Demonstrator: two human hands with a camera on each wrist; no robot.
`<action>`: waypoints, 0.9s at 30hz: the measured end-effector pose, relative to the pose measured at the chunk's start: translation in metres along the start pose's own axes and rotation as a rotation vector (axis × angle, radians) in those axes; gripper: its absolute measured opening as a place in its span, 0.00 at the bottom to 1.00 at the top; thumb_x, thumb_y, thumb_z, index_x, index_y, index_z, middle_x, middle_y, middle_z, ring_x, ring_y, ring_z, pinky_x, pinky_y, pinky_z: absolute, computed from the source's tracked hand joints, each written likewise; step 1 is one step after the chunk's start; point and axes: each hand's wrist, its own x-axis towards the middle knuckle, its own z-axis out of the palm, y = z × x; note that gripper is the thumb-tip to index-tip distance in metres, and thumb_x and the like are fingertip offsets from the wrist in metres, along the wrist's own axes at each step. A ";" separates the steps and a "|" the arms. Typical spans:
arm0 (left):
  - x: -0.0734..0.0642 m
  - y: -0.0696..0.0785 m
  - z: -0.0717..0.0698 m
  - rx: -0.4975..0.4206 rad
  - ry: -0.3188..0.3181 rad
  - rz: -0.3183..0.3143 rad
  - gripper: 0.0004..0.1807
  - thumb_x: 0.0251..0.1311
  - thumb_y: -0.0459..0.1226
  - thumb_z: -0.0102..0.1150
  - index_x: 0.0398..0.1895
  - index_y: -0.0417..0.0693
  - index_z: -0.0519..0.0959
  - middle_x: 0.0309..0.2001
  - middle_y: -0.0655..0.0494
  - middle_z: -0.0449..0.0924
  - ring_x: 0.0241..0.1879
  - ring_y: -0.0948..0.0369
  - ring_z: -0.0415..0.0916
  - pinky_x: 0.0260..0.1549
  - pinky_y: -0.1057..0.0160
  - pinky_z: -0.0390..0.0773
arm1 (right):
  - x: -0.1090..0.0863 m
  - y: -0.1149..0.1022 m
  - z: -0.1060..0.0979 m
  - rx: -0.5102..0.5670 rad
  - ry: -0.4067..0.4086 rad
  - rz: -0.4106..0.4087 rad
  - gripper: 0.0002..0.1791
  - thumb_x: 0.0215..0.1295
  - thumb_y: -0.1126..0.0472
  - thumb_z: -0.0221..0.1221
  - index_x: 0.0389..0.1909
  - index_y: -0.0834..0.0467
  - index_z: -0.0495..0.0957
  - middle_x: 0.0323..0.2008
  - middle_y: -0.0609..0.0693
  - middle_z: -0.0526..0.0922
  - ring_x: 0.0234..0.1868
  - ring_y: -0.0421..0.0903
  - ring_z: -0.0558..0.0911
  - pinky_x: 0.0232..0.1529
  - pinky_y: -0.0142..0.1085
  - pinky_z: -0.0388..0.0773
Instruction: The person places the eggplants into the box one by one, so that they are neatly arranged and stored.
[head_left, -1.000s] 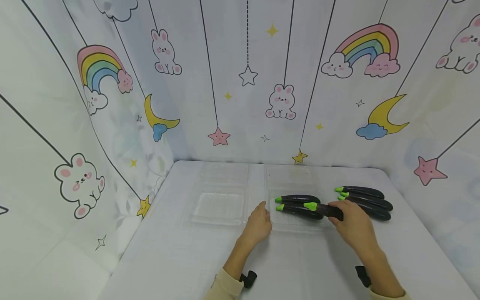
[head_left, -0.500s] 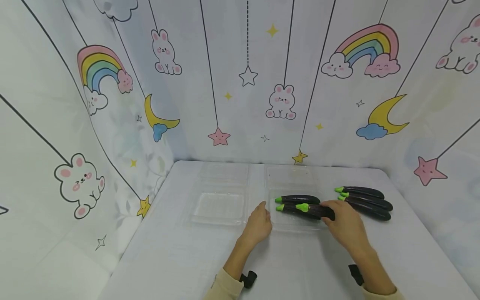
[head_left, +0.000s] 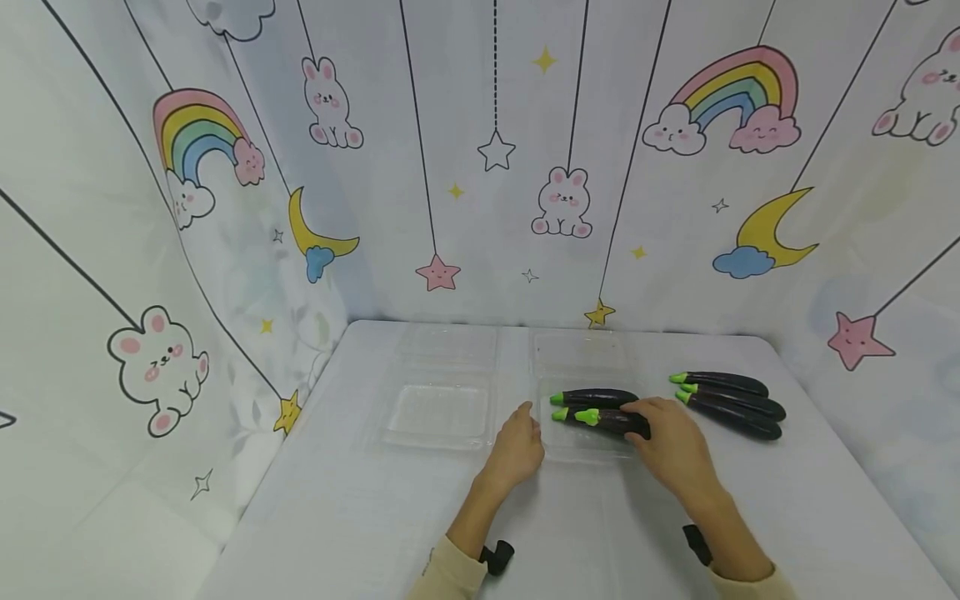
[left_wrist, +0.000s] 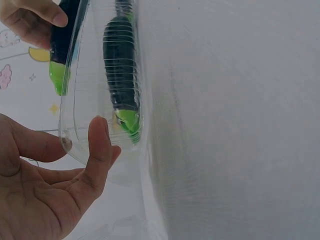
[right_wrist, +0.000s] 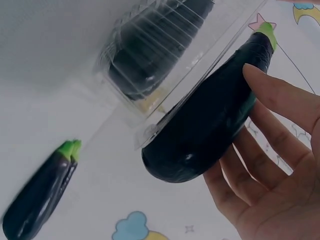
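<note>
Head view: A person's right hand (head_left: 678,446) grips an eggplant (head_left: 621,422) above the tray (head_left: 585,455), green stalk (head_left: 588,417) pointing left; the left hand (head_left: 516,448) is at the tray's left side. Below the held one, a pair of eggplants (head_left: 600,397) lies inside the tray. Three loose eggplants (head_left: 738,414) lie to its right, one spare tray (head_left: 438,417) to its left and two back trays (head_left: 585,348) behind. Lowering the eggplant appears to be the step; it would go best kept parallel to the pair, thick end clear of the tray's rim before the fingers loosen, the tray held still.

Left wrist view: What the head view hides, this one shows: the left hand pinching the tray's rim between thumb and fingers, an eggplant visible through the ribbed wall.

Right wrist view: The right hand's grip comes clear, thumb on one side of the eggplant, fingers on the other. The thick end lies alongside the tray's rim; whether they touch cannot be told.
</note>
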 end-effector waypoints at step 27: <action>0.000 0.000 0.000 0.003 -0.011 -0.021 0.25 0.77 0.30 0.46 0.72 0.23 0.63 0.46 0.46 0.80 0.44 0.56 0.79 0.47 0.53 0.85 | 0.010 -0.008 0.029 0.004 -0.028 -0.052 0.22 0.53 0.69 0.77 0.51 0.61 0.87 0.51 0.62 0.85 0.53 0.65 0.82 0.49 0.60 0.82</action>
